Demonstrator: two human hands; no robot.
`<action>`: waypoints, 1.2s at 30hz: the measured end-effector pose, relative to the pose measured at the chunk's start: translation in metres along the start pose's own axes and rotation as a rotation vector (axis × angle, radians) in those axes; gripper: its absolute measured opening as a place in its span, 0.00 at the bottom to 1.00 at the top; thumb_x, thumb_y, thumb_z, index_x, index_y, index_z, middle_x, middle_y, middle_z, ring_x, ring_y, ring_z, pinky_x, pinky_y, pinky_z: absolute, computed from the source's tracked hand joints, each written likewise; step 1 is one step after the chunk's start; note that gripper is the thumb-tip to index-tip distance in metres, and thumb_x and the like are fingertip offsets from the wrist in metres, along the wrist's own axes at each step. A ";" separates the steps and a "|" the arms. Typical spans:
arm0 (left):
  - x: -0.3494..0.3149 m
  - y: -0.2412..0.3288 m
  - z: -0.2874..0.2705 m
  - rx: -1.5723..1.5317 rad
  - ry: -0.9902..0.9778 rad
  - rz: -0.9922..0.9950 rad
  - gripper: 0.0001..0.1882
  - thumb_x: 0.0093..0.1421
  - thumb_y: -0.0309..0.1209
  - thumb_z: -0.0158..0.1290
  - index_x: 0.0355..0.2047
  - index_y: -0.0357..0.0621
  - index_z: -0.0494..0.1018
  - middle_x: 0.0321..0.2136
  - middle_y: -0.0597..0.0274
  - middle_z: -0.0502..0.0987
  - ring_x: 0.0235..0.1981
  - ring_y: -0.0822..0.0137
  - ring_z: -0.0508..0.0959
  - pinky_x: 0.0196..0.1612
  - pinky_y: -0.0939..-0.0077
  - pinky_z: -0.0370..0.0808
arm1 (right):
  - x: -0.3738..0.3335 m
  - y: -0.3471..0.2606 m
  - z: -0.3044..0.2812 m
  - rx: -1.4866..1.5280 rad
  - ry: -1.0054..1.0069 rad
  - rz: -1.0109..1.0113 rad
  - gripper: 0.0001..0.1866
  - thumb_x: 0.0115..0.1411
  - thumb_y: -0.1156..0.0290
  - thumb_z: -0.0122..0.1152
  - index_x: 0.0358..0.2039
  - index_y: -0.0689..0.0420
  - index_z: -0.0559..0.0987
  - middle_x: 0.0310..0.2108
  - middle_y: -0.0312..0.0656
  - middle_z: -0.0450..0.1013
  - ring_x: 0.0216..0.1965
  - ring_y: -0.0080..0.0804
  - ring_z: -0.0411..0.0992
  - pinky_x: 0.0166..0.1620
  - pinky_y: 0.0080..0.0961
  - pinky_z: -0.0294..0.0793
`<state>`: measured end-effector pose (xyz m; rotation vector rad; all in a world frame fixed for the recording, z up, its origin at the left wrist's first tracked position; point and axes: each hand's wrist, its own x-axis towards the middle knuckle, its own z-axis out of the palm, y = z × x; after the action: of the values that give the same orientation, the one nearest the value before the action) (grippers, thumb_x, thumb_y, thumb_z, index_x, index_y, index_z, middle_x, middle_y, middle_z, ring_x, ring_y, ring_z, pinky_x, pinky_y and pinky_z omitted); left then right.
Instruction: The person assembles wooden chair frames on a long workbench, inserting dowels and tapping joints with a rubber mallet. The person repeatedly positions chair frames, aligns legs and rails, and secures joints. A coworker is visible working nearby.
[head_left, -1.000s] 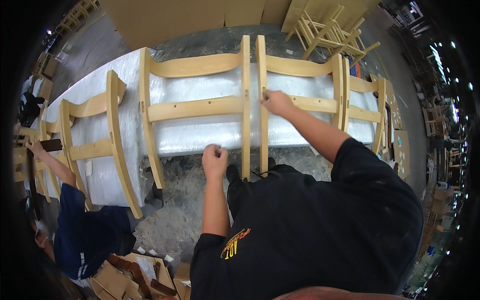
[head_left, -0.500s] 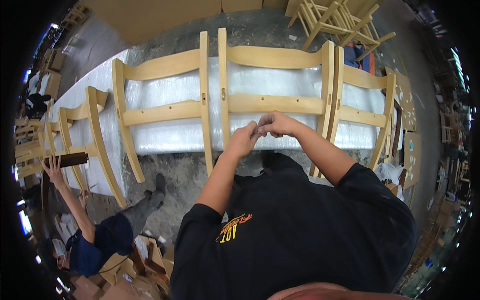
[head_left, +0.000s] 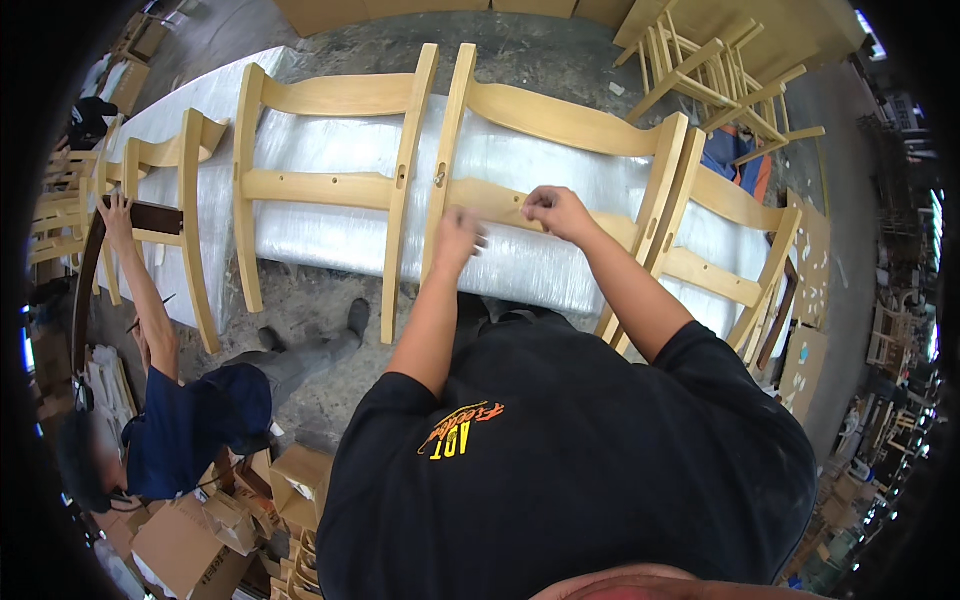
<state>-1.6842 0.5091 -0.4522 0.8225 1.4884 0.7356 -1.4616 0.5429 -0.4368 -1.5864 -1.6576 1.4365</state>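
Note:
A pale wooden chair back frame [head_left: 560, 120] lies in front of me on a bench wrapped in clear film. My right hand [head_left: 562, 213] is over its lower rail [head_left: 482, 199], thumb and fingertips pinched together. Whatever they pinch, if anything, is too small to make out. Left of it, my left hand [head_left: 459, 238] hovers by the rail's near edge beside the left post, its fingers smeared by motion. A small metal fitting [head_left: 439, 180] shows in a slot of that post. A drilled hole [head_left: 517, 199] sits in the rail.
Another pale chair back [head_left: 340, 95] lies to the left, one more [head_left: 735, 205] to the right. At far left a co-worker [head_left: 200, 430] holds a dark wooden piece [head_left: 155, 218]. Stacked chair frames [head_left: 690, 70] stand behind the bench; cardboard boxes [head_left: 190, 545] lie lower left.
My hands, together before, have parted: the left moved left, the right stays pinched over the rail. The view has turned, and the frame appears tilted. The co-worker's dark piece now shows more fully.

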 end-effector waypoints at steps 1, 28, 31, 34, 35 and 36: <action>0.015 -0.010 -0.017 0.117 0.208 0.078 0.17 0.71 0.39 0.47 0.39 0.33 0.71 0.30 0.45 0.80 0.30 0.51 0.82 0.32 0.61 0.78 | 0.011 -0.001 0.004 -0.178 0.126 -0.060 0.10 0.57 0.68 0.69 0.35 0.61 0.82 0.26 0.41 0.79 0.22 0.26 0.74 0.27 0.26 0.73; 0.074 0.026 -0.037 0.719 0.386 0.319 0.12 0.58 0.28 0.54 0.41 0.35 0.70 0.35 0.35 0.79 0.40 0.38 0.80 0.44 0.46 0.77 | 0.043 -0.006 0.007 -0.821 0.046 -0.275 0.09 0.56 0.67 0.59 0.29 0.60 0.79 0.29 0.55 0.77 0.35 0.57 0.75 0.41 0.47 0.75; 0.066 0.031 -0.041 0.675 0.372 0.325 0.13 0.61 0.34 0.56 0.38 0.34 0.73 0.34 0.35 0.79 0.40 0.38 0.80 0.44 0.48 0.77 | 0.041 -0.005 0.008 -0.738 0.040 -0.299 0.09 0.56 0.66 0.60 0.28 0.60 0.78 0.29 0.55 0.76 0.34 0.57 0.75 0.40 0.48 0.75; 0.062 0.036 -0.043 0.586 0.390 0.258 0.18 0.62 0.40 0.57 0.34 0.34 0.75 0.34 0.36 0.80 0.40 0.40 0.81 0.45 0.49 0.77 | 0.039 -0.005 0.010 -0.762 -0.043 -0.339 0.10 0.56 0.66 0.60 0.28 0.60 0.78 0.29 0.55 0.76 0.34 0.57 0.75 0.40 0.49 0.75; 0.063 0.035 -0.046 0.584 0.391 0.253 0.18 0.62 0.41 0.57 0.34 0.33 0.76 0.34 0.36 0.80 0.40 0.40 0.81 0.46 0.49 0.77 | 0.038 -0.005 0.011 -0.783 -0.050 -0.368 0.10 0.56 0.65 0.60 0.28 0.60 0.78 0.29 0.56 0.77 0.34 0.58 0.75 0.40 0.49 0.75; 0.063 0.035 -0.048 0.582 0.391 0.248 0.19 0.63 0.41 0.56 0.35 0.33 0.76 0.34 0.36 0.80 0.41 0.40 0.81 0.46 0.49 0.76 | 0.037 -0.005 0.011 -0.813 -0.057 -0.359 0.10 0.56 0.65 0.61 0.29 0.60 0.79 0.29 0.56 0.77 0.35 0.57 0.76 0.41 0.49 0.75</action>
<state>-1.7315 0.5815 -0.4537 1.3791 2.0205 0.6741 -1.4828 0.5729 -0.4493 -1.4775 -2.5958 0.6450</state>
